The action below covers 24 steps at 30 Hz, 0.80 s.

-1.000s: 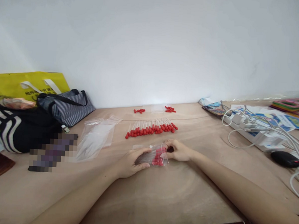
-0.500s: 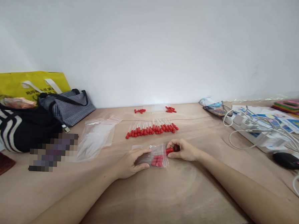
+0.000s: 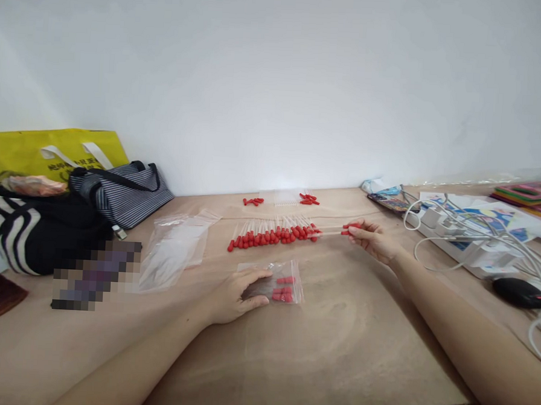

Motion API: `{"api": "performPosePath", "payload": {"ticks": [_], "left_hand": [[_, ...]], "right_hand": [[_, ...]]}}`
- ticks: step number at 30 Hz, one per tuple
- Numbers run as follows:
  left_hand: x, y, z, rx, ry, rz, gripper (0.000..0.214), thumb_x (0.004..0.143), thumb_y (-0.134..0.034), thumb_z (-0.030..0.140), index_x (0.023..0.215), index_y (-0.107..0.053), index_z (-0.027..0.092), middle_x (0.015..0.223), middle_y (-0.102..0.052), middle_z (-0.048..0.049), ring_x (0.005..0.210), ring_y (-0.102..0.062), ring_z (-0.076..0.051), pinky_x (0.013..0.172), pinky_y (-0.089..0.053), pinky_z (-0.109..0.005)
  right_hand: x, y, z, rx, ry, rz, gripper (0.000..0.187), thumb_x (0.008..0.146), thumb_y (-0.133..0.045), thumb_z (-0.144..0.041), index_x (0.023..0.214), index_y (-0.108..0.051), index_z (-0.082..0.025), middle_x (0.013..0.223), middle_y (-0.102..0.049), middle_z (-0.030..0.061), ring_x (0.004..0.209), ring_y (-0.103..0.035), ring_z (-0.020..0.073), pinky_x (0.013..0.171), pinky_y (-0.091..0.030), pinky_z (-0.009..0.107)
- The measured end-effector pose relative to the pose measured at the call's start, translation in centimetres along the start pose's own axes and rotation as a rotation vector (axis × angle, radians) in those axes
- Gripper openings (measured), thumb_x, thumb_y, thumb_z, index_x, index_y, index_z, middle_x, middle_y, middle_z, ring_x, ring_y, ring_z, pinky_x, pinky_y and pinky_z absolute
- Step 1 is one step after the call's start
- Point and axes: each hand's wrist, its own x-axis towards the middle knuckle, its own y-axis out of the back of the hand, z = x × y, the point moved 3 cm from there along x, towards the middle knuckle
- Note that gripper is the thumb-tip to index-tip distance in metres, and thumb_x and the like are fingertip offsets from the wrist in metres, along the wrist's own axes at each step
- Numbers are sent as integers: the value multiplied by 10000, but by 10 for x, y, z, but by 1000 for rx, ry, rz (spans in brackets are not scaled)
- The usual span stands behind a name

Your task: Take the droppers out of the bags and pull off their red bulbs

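- Red-bulbed droppers [image 3: 278,232] lie side by side in a row across the middle of the wooden table [image 3: 344,351], their clear stems pointing away from the person and their red bulbs toward the near edge.
- Nearer than the row, a clear zip bag [image 3: 297,277] lies on the table with more droppers inside; red bulbs show through its right end.
- The left hand [image 3: 235,294] is on the left end of that bag, thumb on the near side and fingers on the far side, set apart around it with the bag held between them.
- The right hand [image 3: 375,243] is raised to the right of the row, its thumb and fingertips narrowed on held droppers [image 3: 345,232], gripped by the red ends; the stems reach left toward the end of the row. Blur hides the exact count.
- Near the wall, 2 small clusters of red bulbs, left [image 3: 253,201] and right [image 3: 309,199], lie on either side of a clear packet [image 3: 285,197].
- Flat clear bags [image 3: 172,249] lie to the left of the row; beyond them sits a striped bag [image 3: 128,189].
- At the right are a white power strip [image 3: 449,248] with tangled cables and a black mouse [image 3: 522,292].
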Motion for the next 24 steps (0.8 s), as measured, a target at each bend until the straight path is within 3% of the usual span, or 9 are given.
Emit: {"api": "performPosePath", "payload": {"ticks": [2, 5, 8, 13, 18, 24], "left_hand": [[0, 0, 1, -3, 1, 1, 443, 791, -517, 403, 1200, -452, 246, 1238, -511, -48, 1128, -472, -220, 950, -378, -387], [0, 1, 1, 1, 11, -6, 454, 789, -517, 405, 1205, -447, 235, 1243, -505, -56, 1130, -468, -223, 948, -379, -387], [1, 0, 1, 8, 21, -11, 469, 790, -512, 414, 1214, -437, 227, 1253, -496, -62, 1137, -462, -225, 950, -377, -389], [1, -1, -1, 3, 4, -7, 463, 793, -510, 422, 1211, -435, 238, 1250, -500, -55, 1136, -463, -217, 951, -375, -386], [0, -1, -1, 3, -7, 4, 455, 790, -517, 413, 1207, -442, 246, 1244, -507, -52, 1132, -468, -216, 950, -377, -387], [1, -1, 0, 8, -10, 2, 451, 792, -515, 407, 1206, -446, 245, 1245, -505, -53, 1136, -466, -220, 949, -381, -388]], "right_hand": [[5, 7, 3, 43, 72, 164, 323, 519, -756, -346, 720, -569, -177, 704, -631, -7, 568, -563, 72, 568, -471, 202], [10, 6, 13, -62, 128, 393, 295, 567, -723, -361, 706, -536, -179, 684, -620, 1, 582, -580, 90, 594, -497, 226], [16, -3, 27, -192, 108, 527, 264, 617, -680, -356, 705, -498, -187, 699, -622, 23, 578, -590, 113, 563, -505, 248], [25, -19, 43, -301, 49, 538, 232, 620, -664, -327, 715, -501, -193, 667, -617, 36, 538, -580, 133, 483, -488, 250], [26, -23, 41, -367, 9, 510, 264, 578, -699, -313, 740, -534, -184, 644, -610, 24, 485, -549, 118, 417, -442, 226], [24, -31, 41, -256, -88, 356, 178, 638, -682, -281, 706, -570, -161, 635, -640, 47, 526, -602, 134, 446, -498, 228]]}}
